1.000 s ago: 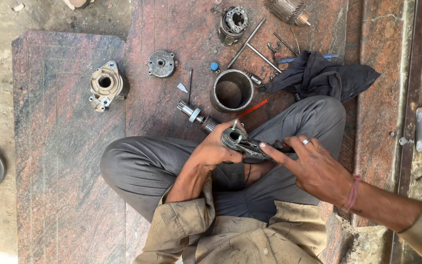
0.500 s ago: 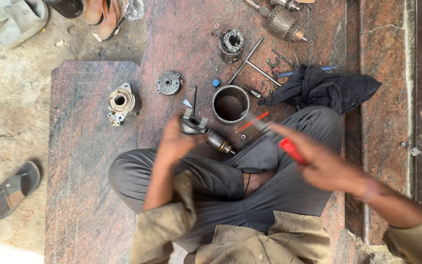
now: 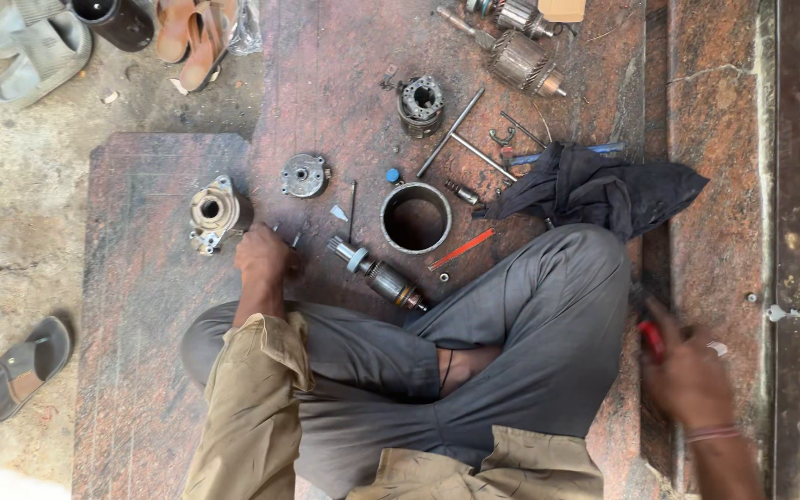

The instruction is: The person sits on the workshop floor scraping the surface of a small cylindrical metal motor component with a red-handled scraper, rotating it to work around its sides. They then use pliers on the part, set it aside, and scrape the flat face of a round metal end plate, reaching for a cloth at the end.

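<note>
We sat cross-legged on the reddish stone floor point(image 3: 344, 56), our grey-trousered knees filling the lower middle of the frame. Our left hand point(image 3: 263, 259) reached to the left of centre, its fingers curled down onto the floor over some small dark bits; whether that grip held anything we could not tell. Just beside it, to the upper left, stood a round metal housing point(image 3: 215, 213), and a little further up lay a small round cover plate point(image 3: 304, 176).

Our right hand point(image 3: 687, 375) was low at the right edge, blurred, with its grip closed around a red-handled tool point(image 3: 652, 341). It was well apart from the parts, with our right knee between.

Between the hands, near the middle, lay a motor shaft point(image 3: 380, 274) slanting down to the right, its end close to our leg. Above it stood an open metal ring point(image 3: 416, 218), with a thin red stick point(image 3: 462, 249) to its right. A black cloth point(image 3: 594, 190) was bunched at the upper right, touching our knee and covering part of the thin rods point(image 3: 460, 139) laid there. A coiled part point(image 3: 420, 102) and a wound rotor point(image 3: 520, 60) lay toward the top. Sandals point(image 3: 25, 42) lay at the upper left and another sandal point(image 3: 25, 366) at the lower left.
</note>
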